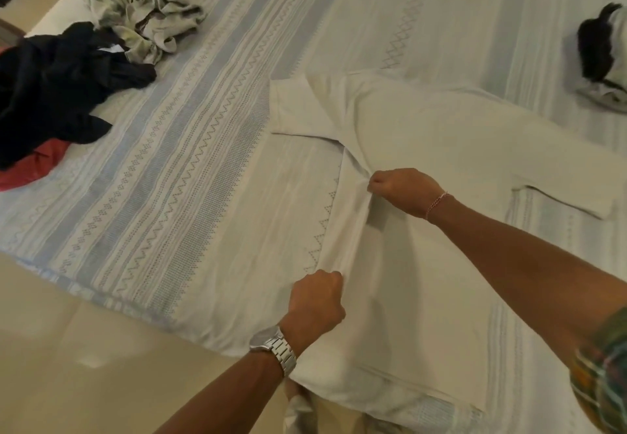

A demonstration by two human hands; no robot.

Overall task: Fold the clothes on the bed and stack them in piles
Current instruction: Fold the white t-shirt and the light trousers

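Far left edge: a dark heap [51,84] lies over a red garment [32,169], both unfolded.
Upper left: a crumpled pale printed garment [142,16] touches the dark heap, also unfolded.
Bed [203,128]: striped cover, carrying everything.
Left hand [317,301]: clenched grip on the white shirt's side edge, near the bed's front edge; watch on the wrist.
Shirt [441,148]: white, spread flat right of centre, one sleeve pointing toward the left heaps, the other toward the right edge; its long axis runs from the front edge away toward the far side.
Right hand [403,189]: pinching the same side edge farther up, below the sleeve.
Key relation: both grips sit on one line along the shirt's left side, and the body of the shirt lies to their right, so the fold likely carries that edge rightward across the long axis. The left hand is nearer the hem, the right nearer the sleeve.
Far right edge: a dark and light folded pile [602,57].
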